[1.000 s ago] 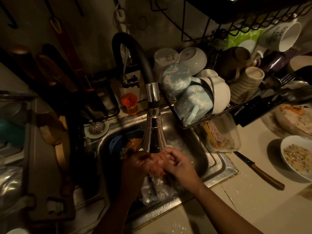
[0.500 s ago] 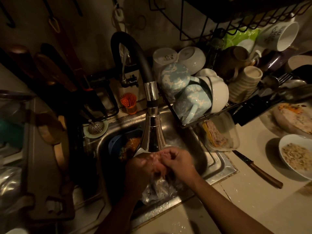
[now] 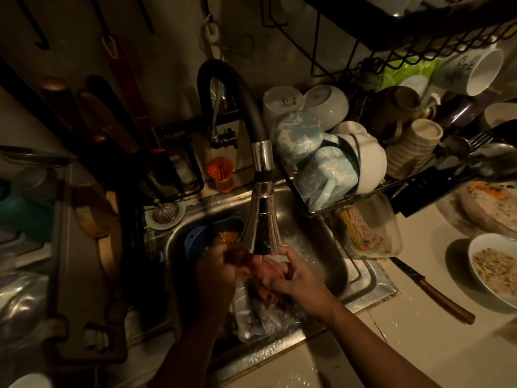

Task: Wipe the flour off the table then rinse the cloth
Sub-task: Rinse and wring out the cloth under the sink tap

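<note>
Both ends of a wet, reddish cloth [image 3: 260, 266] are held bunched just under the tap [image 3: 261, 219], over the sink [image 3: 361, 278]. The left hand [image 3: 216, 271] grips one end with curled fingers and the right hand [image 3: 296, 277] pinches the other. A dish rack [image 3: 416, 189] overhangs the sink's far right edge. A knife [image 3: 439, 295] lies on the table [image 3: 419, 345] to the right. Dim light hides the cloth's lower folds and the left of the sink.

Dim warm light from right, left side in deep shadow, glare on tap [image 3: 261, 208], wide-angle bending at edges
</note>
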The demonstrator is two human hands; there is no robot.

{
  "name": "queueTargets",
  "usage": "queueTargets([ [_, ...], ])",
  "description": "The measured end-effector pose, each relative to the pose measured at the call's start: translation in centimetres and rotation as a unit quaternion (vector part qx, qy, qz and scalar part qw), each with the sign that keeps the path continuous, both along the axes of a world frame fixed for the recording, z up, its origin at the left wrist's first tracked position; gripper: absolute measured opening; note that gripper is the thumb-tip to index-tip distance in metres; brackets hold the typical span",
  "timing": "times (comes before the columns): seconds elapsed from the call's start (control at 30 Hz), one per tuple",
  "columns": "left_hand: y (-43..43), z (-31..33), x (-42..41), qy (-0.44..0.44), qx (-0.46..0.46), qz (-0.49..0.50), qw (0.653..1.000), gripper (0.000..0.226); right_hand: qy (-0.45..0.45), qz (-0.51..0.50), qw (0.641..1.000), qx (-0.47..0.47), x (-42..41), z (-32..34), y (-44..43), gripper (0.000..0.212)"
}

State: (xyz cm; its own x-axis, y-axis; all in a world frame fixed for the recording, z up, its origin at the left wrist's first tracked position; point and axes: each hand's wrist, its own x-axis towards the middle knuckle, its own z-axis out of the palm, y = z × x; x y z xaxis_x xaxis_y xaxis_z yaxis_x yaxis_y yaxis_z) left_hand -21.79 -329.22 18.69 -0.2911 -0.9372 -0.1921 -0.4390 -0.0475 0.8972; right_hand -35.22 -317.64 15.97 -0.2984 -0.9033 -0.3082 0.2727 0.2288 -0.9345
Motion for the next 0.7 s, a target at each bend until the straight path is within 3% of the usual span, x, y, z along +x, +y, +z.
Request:
queueTargets([
  [0.07,-0.1,0.1,-0.2,0.025,-0.002,0.021,0.999,0.023,-0.027,0.008,0.999,0.039,0.1,-0.5,-0.2,0.049],
  [0.13,0.4,0.5,-0.5,0.042,-0.031,0.017,0.999,0.026,0.015,0.017,0.997,0.08,0.1,-0.6,-0.6,0.052],
  [0.23,1.0,1.3,-0.7,0.115,-0.039,0.042,0.992,0.012,0.093,0.01,0.992,0.08,0.1,-0.5,-1.1,0.032],
  [0.37,0.1,1.1,0.0,0.221,-0.022,0.065,0.973,0.009,0.127,-0.022,0.99,0.055,-0.1,-0.9,-1.2,0.01],
  [0.43,-0.3,0.9,0.6,0.241,-0.001,0.06,0.969,0.034,0.107,-0.063,0.992,0.034,-0.1,-0.9,-1.3,0.007],
  [0.47,-0.5,0.7,0.8,0.244,0.006,0.05,0.969,0.036,0.078,-0.085,0.993,0.021,0.0,-0.8,-1.4,0.008],
  [0.57,0.2,0.3,1.2,0.239,0.045,0.043,0.969,0.01,-0.004,-0.112,0.994,-0.013,0.4,0.1,-1.7,0.022],
  [0.63,1.1,0.0,1.2,0.23,0.079,0.038,0.969,0.032,-0.037,-0.101,0.994,-0.034,0.6,0.4,-1.9,0.025],
  [0.7,2.1,-0.6,1.0,0.213,0.1,0.024,0.972,0.031,-0.006,-0.099,0.994,-0.051,1.0,0.2,-2.0,0.022],
])
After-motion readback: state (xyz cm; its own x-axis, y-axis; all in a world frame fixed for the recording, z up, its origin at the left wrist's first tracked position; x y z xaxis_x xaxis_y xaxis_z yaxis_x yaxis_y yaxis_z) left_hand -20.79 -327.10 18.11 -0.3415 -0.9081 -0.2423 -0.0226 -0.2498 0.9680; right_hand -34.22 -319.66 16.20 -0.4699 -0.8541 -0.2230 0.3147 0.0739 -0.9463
